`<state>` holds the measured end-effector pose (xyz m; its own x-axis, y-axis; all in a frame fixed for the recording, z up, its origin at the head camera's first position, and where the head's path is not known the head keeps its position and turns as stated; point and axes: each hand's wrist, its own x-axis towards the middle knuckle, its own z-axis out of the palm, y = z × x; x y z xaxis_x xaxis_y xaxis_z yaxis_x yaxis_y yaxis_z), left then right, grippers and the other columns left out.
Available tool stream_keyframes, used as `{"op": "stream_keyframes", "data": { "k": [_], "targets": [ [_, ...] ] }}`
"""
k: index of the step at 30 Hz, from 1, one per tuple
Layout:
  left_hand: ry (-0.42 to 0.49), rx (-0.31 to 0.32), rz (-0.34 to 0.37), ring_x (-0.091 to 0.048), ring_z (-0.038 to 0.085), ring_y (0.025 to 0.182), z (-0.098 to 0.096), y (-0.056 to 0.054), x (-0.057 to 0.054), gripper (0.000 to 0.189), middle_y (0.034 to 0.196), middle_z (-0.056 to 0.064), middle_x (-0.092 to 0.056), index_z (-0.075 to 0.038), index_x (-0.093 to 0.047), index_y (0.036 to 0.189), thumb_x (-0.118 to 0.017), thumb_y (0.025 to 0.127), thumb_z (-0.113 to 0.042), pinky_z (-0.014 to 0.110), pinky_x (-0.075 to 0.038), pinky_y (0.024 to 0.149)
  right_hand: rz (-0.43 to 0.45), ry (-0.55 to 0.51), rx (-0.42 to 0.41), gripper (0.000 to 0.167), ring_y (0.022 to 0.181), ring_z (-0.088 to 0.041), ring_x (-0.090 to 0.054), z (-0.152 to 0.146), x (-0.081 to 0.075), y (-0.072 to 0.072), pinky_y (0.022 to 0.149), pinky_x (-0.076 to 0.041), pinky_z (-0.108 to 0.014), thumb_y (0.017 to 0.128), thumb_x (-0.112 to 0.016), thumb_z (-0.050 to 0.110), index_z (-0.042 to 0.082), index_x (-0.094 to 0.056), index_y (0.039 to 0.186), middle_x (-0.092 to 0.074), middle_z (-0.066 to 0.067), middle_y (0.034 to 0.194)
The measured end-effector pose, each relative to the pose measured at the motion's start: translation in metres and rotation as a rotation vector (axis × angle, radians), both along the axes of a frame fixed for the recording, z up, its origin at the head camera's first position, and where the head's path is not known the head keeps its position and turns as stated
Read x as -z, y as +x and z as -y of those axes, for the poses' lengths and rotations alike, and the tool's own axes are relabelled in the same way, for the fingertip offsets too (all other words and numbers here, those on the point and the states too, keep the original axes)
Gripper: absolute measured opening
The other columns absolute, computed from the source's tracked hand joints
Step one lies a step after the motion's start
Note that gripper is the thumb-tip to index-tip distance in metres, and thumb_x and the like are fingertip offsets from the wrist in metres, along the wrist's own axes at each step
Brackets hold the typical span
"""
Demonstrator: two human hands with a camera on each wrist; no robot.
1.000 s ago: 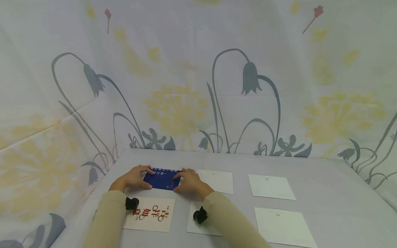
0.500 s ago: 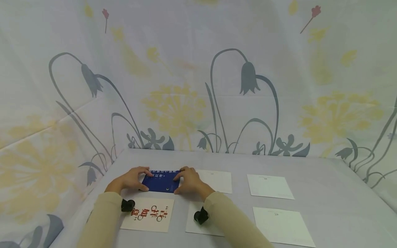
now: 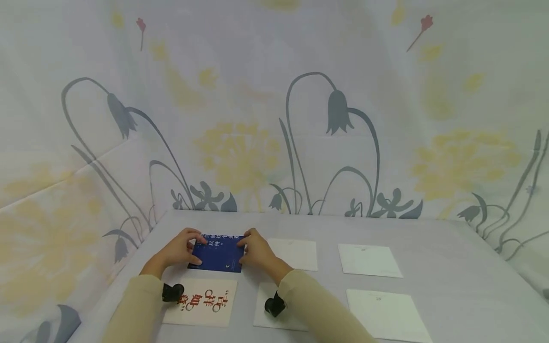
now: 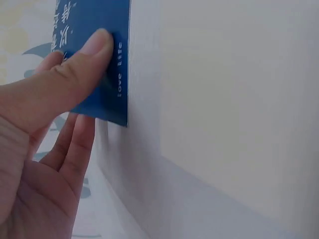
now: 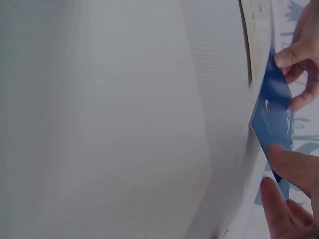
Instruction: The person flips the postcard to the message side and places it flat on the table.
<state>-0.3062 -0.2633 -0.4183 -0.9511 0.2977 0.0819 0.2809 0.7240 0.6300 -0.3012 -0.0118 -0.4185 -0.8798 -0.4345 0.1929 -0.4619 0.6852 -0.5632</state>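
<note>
A dark blue card (image 3: pixel 218 259) with white lettering and a small moon mark is held between both hands at the back left of the table. My left hand (image 3: pixel 177 248) pinches its left end; in the left wrist view the thumb lies across the card's printed face (image 4: pixel 117 107), with other fingers behind it. At the opposite end my right hand (image 3: pixel 259 253) grips the edge, and the right wrist view has its thumb on the blue face (image 5: pixel 274 117) and fingers beneath. The card overlaps the table there, its near edge tipped toward me in the head view.
Nearer me lies a cream card with red characters (image 3: pixel 206 305), beside a white card (image 3: pixel 266 314) partly under my right sleeve. More white cards lie rightward: one behind my right hand (image 3: pixel 300 255), one farther right (image 3: pixel 371 259) and one in front (image 3: pixel 383 314). A flower-printed cloth (image 3: pixel 257 119) hangs behind.
The blue card, still in both hands, has come slightly toward me and shows more of its lower face. The whole view has shifted a little. The other cards stay put.
</note>
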Motion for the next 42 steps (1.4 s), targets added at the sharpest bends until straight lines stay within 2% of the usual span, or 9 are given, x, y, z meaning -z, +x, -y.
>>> {"op": "stream_keyframes", "data": {
  "k": [8,18,22,26,31,33,37,40,42],
  "targets": [
    [0.157,-0.135,0.024,-0.053,0.027,0.090,0.001,0.008,-0.001,0.045,0.129,0.022,-0.044,-0.003,-0.062,0.112,-0.079,0.070,-0.002,0.033,-0.047,0.064,0.040,-0.204,0.031,0.034,0.078,-0.019,-0.061,-0.004,-0.007,0.003,0.064,-0.050,-0.020,0.071,-0.074,-0.008,-0.004,-0.068,0.105,-0.050,-0.013,0.107],
    [0.259,-0.209,0.074,-0.048,0.038,0.112,-0.002,0.011,-0.004,0.048,0.133,0.020,-0.044,-0.004,-0.058,0.121,-0.077,0.077,-0.013,0.041,-0.050,0.080,0.088,-0.465,0.127,0.023,0.077,-0.019,-0.062,-0.009,-0.003,0.004,0.064,-0.051,-0.024,0.076,-0.070,-0.005,-0.001,-0.069,0.099,-0.063,-0.007,0.087],
    [0.316,-0.236,0.082,-0.048,0.038,0.113,-0.003,0.009,-0.006,0.049,0.133,0.019,-0.044,-0.003,-0.056,0.119,-0.077,0.077,-0.015,0.043,-0.048,0.085,0.122,-0.624,0.165,0.022,0.068,-0.018,-0.063,-0.009,-0.004,0.002,0.061,-0.052,-0.026,0.076,-0.068,-0.007,-0.003,-0.063,0.097,-0.063,-0.007,0.077],
    [0.362,-0.246,0.069,-0.053,0.033,0.104,-0.003,0.008,-0.008,0.041,0.127,0.019,-0.049,-0.002,-0.052,0.110,-0.075,0.079,-0.016,0.039,-0.050,0.081,0.180,-0.752,0.182,0.022,0.063,-0.022,-0.066,-0.008,-0.005,0.000,0.058,-0.055,-0.026,0.076,-0.066,-0.011,-0.009,-0.061,0.097,-0.063,-0.010,0.072],
    [0.419,-0.268,0.059,-0.058,0.017,0.085,-0.005,0.008,-0.009,0.027,0.108,0.014,-0.059,0.000,-0.049,0.103,-0.067,0.087,-0.014,0.032,-0.053,0.073,0.214,-0.781,0.193,0.009,0.065,-0.028,-0.066,-0.006,-0.006,0.001,0.059,-0.056,-0.029,0.079,-0.066,-0.008,-0.009,-0.065,0.088,-0.061,-0.009,0.071],
    [0.431,-0.279,0.064,-0.059,0.016,0.086,-0.005,0.007,-0.009,0.026,0.106,0.015,-0.060,0.002,-0.049,0.107,-0.062,0.091,-0.013,0.031,-0.053,0.075,0.222,-0.774,0.202,0.008,0.064,-0.028,-0.065,-0.006,-0.006,0.001,0.059,-0.056,-0.030,0.081,-0.066,-0.005,-0.008,-0.066,0.087,-0.062,-0.008,0.070],
    [0.406,-0.274,0.072,-0.058,0.031,0.102,-0.003,0.007,-0.010,0.040,0.118,0.027,-0.055,0.006,-0.043,0.124,-0.056,0.095,-0.017,0.034,-0.051,0.083,0.255,-0.787,0.187,0.008,0.055,-0.018,-0.061,-0.006,-0.007,0.000,0.055,-0.056,-0.031,0.083,-0.065,-0.002,-0.007,-0.065,0.089,-0.061,-0.007,0.068],
    [0.395,-0.279,0.080,-0.052,0.038,0.111,-0.001,0.008,-0.011,0.045,0.124,0.029,-0.051,0.008,-0.043,0.126,-0.057,0.094,-0.021,0.038,-0.048,0.089,0.307,-0.843,0.153,0.010,0.053,-0.013,-0.059,-0.006,-0.008,0.000,0.055,-0.056,-0.032,0.085,-0.063,-0.001,-0.008,-0.064,0.093,-0.062,-0.010,0.068],
    [0.391,-0.289,0.080,-0.053,0.036,0.110,0.000,0.009,-0.011,0.045,0.121,0.026,-0.054,0.008,-0.048,0.123,-0.058,0.094,-0.025,0.038,-0.048,0.090,0.339,-0.884,0.134,0.012,0.055,-0.016,-0.061,-0.006,-0.011,0.002,0.057,-0.056,-0.033,0.087,-0.061,-0.001,-0.010,-0.063,0.094,-0.063,-0.014,0.071]
  ]
}}
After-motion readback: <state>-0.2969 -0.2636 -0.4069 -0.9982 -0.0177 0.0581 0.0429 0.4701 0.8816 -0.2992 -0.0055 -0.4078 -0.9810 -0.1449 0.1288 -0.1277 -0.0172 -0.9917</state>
